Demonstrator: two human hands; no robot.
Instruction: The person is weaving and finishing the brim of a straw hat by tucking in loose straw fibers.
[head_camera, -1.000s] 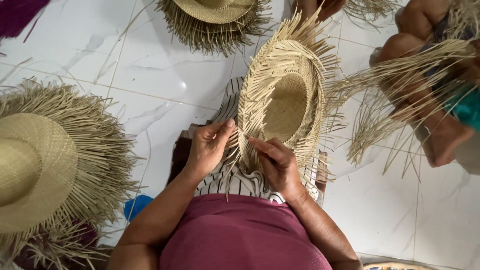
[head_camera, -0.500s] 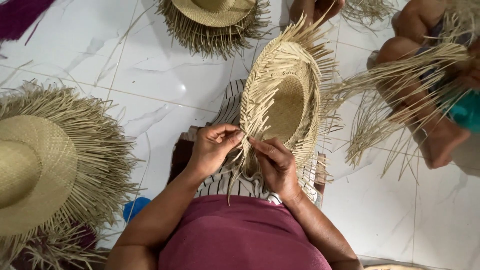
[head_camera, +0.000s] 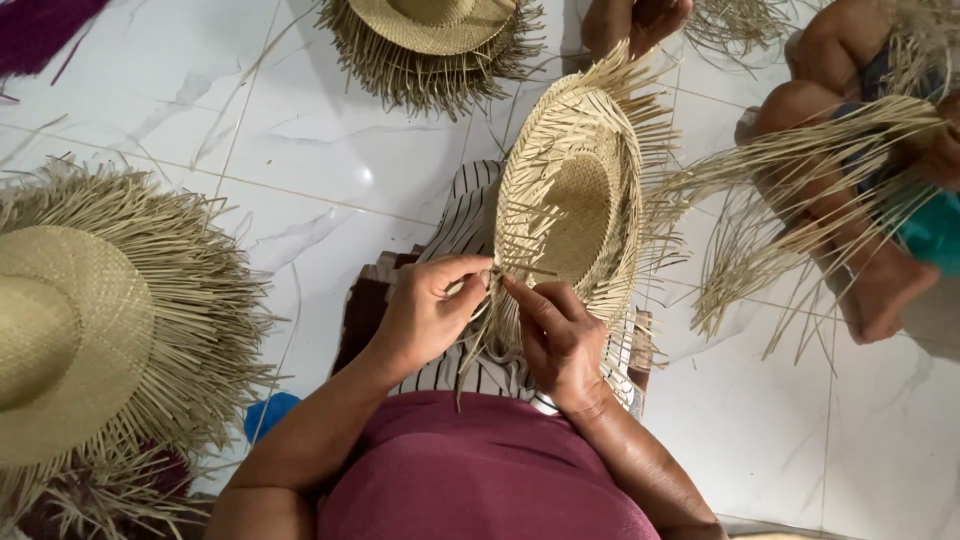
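An unfinished straw hat (head_camera: 575, 205) stands tilted on my lap, its hollow crown facing me and loose strands sticking out all round the brim. My left hand (head_camera: 425, 315) pinches a few strands at the brim's near edge between thumb and fingers. My right hand (head_camera: 555, 335) holds the same edge just to the right, its forefinger pressed on a strand. The two hands almost touch. A striped cloth (head_camera: 465, 225) lies under the hat over my legs.
A large fringed straw hat (head_camera: 85, 320) lies on the white tiled floor at the left. Another fringed hat (head_camera: 430, 40) lies at the top. At the right another person's legs (head_camera: 850, 230) hold a bundle of loose straw (head_camera: 790, 190). A blue object (head_camera: 268, 415) is by my left elbow.
My left hand has closed its fingers onto the brim strands and drawn closer to my right hand. The hat has tipped slightly more upright.
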